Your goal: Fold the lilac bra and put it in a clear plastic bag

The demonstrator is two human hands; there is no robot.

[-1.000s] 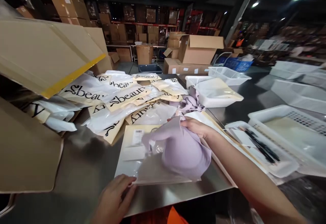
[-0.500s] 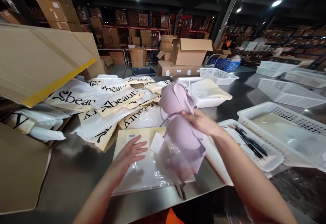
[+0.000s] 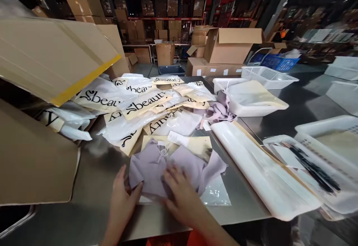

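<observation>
Warehouse shelving behind is too dark and blurred to read, and a cardboard flap hides the table's left end. On the steel table, one lilac garment lies flattened over a clear-fronted packaging bag, a paper tag near its top. Both hands are open, pressing flat: left hand at its left edge, right hand on its middle. A second lilac piece lies crumpled beside two white trays.
</observation>
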